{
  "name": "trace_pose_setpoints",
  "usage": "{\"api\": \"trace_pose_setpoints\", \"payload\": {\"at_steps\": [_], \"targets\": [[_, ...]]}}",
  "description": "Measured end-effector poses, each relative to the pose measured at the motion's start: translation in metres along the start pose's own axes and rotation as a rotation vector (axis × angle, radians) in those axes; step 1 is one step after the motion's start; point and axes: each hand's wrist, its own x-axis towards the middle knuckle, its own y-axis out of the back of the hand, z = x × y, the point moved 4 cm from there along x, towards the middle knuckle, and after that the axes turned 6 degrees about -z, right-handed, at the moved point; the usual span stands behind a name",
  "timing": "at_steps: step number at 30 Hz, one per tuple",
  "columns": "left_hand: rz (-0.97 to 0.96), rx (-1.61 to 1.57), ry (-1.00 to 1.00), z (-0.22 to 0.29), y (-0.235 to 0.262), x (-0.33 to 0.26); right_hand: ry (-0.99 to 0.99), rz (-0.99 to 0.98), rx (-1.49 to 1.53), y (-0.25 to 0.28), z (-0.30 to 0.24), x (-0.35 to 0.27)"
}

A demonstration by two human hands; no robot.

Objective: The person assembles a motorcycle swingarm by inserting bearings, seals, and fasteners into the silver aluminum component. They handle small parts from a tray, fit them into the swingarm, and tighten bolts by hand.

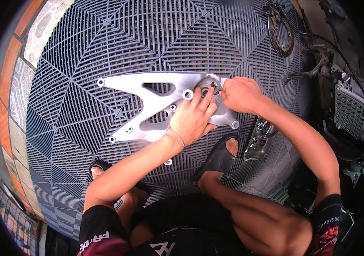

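A silver cast-metal motorcycle frame part (124, 83), shaped like a swingarm with two long prongs to the left, lies flat on the grey grid floor before me. My left hand (194, 115) rests on its right half, fingers spread, with the fingertips beside a round bore (206, 90). At the upper right end of the part, my right hand (241, 94) is closed in a fist against it. A narrow silver bit shows by its knuckles; what the fist holds is hidden.
To the far right stands a brake disc (281, 36) with a caliper. Metal motorcycle parts (355, 106) crowd the right side. A silver part (259, 141) lies beside my right sandal (218, 158). A small ring-shaped piece (168, 162) sits below my left forearm.
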Motion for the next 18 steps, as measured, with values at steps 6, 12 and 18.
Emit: {"api": "trace_pose_setpoints", "payload": {"at_steps": [6, 12, 18], "targets": [[-0.038, 0.018, -0.002, 0.001, 0.003, 0.004, 0.011, -0.013, 0.004, -0.002, 0.004, 0.004], [-0.047, -0.044, -0.023, -0.005, 0.006, 0.006, 0.031, -0.091, 0.001, 0.006, 0.007, 0.009], [0.098, -0.435, 0.067, -0.018, 0.031, -0.002, 0.236, 0.032, 0.049, 0.025, 0.010, -0.012]]}}
